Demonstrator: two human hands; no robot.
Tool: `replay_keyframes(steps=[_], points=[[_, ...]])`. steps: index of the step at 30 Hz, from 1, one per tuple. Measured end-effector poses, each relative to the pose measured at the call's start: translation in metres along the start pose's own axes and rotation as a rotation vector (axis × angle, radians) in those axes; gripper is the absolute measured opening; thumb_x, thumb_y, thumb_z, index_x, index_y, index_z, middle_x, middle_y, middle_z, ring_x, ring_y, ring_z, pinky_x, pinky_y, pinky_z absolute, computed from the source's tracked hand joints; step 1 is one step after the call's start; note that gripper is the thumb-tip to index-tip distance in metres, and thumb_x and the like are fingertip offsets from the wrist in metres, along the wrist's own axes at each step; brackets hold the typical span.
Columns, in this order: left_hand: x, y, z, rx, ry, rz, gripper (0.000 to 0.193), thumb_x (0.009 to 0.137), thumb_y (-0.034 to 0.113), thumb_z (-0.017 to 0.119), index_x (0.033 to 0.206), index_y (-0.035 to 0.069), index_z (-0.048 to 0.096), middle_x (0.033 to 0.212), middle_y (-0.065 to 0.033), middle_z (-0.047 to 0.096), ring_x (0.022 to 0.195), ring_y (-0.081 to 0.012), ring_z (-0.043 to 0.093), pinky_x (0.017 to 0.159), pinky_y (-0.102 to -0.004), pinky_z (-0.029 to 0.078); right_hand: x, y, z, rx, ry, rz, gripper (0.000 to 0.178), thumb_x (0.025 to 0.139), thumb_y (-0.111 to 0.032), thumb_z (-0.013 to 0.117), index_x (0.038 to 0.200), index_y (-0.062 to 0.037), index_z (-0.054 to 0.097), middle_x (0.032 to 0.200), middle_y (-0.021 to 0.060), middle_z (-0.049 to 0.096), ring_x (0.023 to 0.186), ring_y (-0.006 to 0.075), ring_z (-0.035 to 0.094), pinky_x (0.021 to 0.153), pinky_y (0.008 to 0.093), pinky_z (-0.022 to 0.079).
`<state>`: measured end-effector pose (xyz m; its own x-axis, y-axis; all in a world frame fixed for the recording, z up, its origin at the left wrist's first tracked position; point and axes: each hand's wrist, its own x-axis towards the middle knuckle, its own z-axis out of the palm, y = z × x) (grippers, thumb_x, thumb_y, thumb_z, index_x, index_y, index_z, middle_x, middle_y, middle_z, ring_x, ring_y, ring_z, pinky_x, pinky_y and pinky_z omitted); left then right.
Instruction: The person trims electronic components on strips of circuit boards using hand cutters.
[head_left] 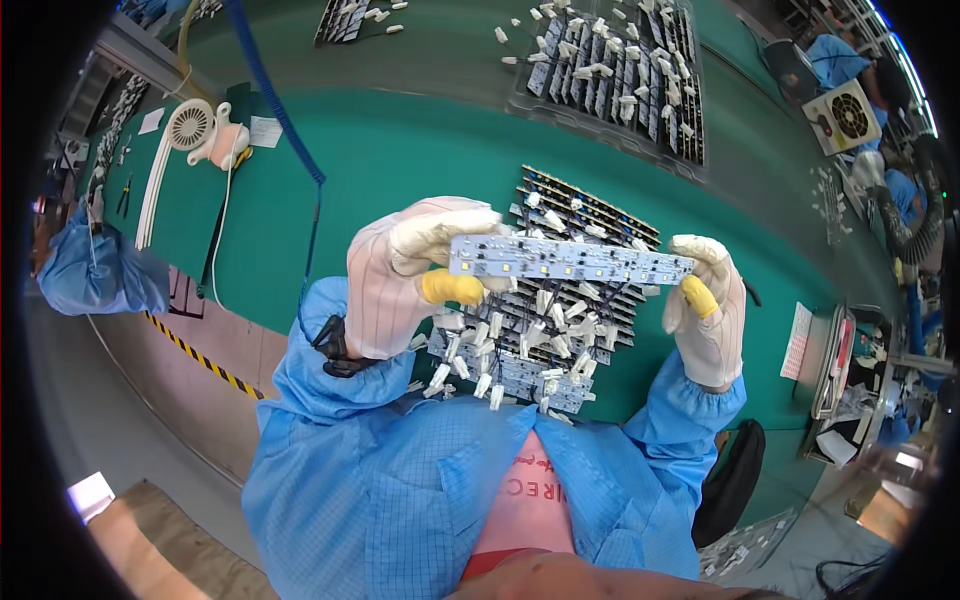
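Note:
Between my two gloved hands a long, narrow LED circuit board [570,260] is held up level, its face with small yellow LEDs and dark components showing. My left hand [425,262] pinches its left end, and my right hand [705,290] grips the right end. Both hands wear white striped gloves with yellow covers on the thumbs. Below the raised board lies a pile of similar circuit boards [590,210] on the green mat, many with white connectors [490,350] on short dark wires. The raised board hides part of this pile.
A clear tray [610,140] of more wired boards stands beyond the green mat [400,140]. At left are a small fan [192,125], pliers [124,196] and a hanging blue coiled cord [270,90]. Another boxed fan [843,117] sits far right; co-workers in blue sleeves are at both sides.

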<state>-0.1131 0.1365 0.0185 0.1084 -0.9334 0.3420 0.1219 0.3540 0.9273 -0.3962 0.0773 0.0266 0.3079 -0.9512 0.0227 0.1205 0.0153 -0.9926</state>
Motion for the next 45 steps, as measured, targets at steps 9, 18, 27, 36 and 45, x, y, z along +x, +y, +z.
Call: replay_keyframes(steps=[9, 18, 27, 36, 45], points=[[0.018, -0.014, -0.029, 0.423, 0.010, -0.203, 0.045, 0.086, 0.024, 0.066, 0.121, -0.003, 0.056, 0.100, -0.0138, 0.066, 0.083, -0.0163, 0.065, 0.068, -0.0245, 0.052, -0.012, -0.020, 0.021, -0.101, -0.044, 0.043, 0.060, 0.080, -0.040, 0.072, 0.114, 0.0046, 0.050, 0.075, 0.0050, 0.060, 0.048, 0.0062, 0.050, 0.047, 0.0174, 0.036], [0.008, -0.006, -0.013, -0.048, 0.014, -0.136, 0.043, 0.084, 0.027, 0.068, 0.112, -0.004, 0.059, 0.097, -0.0158, 0.066, 0.077, -0.0186, 0.066, 0.068, -0.0269, 0.055, -0.001, -0.008, 0.006, -0.079, -0.020, 0.029, 0.047, 0.084, -0.032, 0.068, 0.114, 0.0015, 0.051, 0.085, 0.0082, 0.063, 0.053, 0.0056, 0.047, 0.047, 0.0168, 0.031], [0.009, -0.008, -0.013, 0.157, 0.066, -0.192, 0.046, 0.087, 0.029, 0.064, 0.120, -0.003, 0.055, 0.093, -0.0111, 0.068, 0.078, -0.0126, 0.065, 0.057, -0.0168, 0.046, -0.009, -0.014, 0.010, -0.048, -0.021, 0.026, 0.051, 0.083, -0.029, 0.068, 0.117, 0.0043, 0.050, 0.081, 0.0078, 0.062, 0.047, 0.0054, 0.047, 0.046, 0.0177, 0.034], [0.024, -0.016, -0.019, 0.321, 0.085, -0.309, 0.032, 0.093, 0.011, 0.050, 0.120, -0.004, 0.056, 0.098, -0.0096, 0.065, 0.081, -0.0126, 0.063, 0.063, -0.0207, 0.046, -0.015, -0.035, 0.025, -0.066, -0.177, 0.119, 0.057, 0.083, -0.031, 0.067, 0.121, 0.0062, 0.049, 0.079, 0.0082, 0.062, 0.047, 0.0065, 0.052, 0.044, 0.0173, 0.037], [0.011, -0.027, -0.017, 0.137, 0.066, 0.080, 0.043, 0.091, 0.026, 0.061, 0.121, -0.003, 0.054, 0.098, -0.0139, 0.065, 0.079, -0.0171, 0.065, 0.074, -0.0276, 0.050, -0.001, -0.022, 0.009, -0.216, -0.076, 0.146, 0.031, 0.089, -0.007, 0.052, 0.119, -0.0024, 0.053, 0.092, 0.0097, 0.065, 0.054, 0.0071, 0.054, 0.046, 0.0192, 0.041]])
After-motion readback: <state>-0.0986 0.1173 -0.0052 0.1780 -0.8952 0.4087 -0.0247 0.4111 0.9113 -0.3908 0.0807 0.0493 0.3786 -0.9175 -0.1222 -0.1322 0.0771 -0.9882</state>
